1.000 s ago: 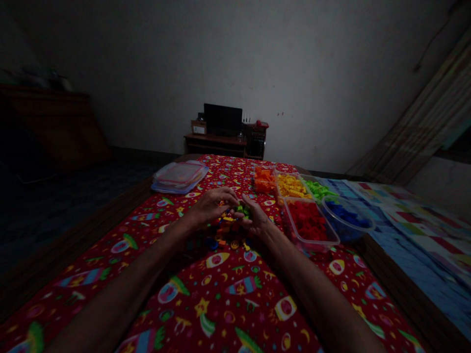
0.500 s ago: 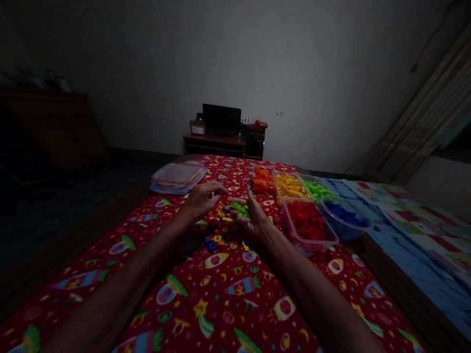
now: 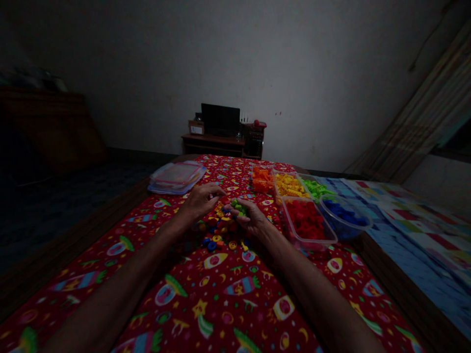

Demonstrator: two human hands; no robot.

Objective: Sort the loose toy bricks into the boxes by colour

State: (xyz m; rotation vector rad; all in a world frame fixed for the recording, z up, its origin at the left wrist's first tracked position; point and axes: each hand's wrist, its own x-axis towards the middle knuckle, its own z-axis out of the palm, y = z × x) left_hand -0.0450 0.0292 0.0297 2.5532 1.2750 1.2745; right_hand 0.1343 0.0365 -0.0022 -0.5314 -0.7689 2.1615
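Note:
A heap of small mixed-colour pieces (image 3: 221, 228) lies on the red patterned cloth (image 3: 228, 299). My left hand (image 3: 200, 201) hovers over its far left side, fingers curled, thumb and fingertips pinched near a red piece. My right hand (image 3: 250, 218) rests at the heap's right side, palm up and cupped around several green pieces (image 3: 238, 208). The two hands nearly touch above the heap.
Clear tubs stand to the right: red pieces (image 3: 308, 221), blue (image 3: 344, 214), green (image 3: 316, 188), yellow (image 3: 290, 185), orange (image 3: 262, 179). Stacked lids (image 3: 176, 176) lie at the far left. A low stand with a dark screen (image 3: 220, 120) is by the wall.
My right hand opened, showing the green pieces, then curled around them again. My left hand drew back from it and returned to the heap's far side.

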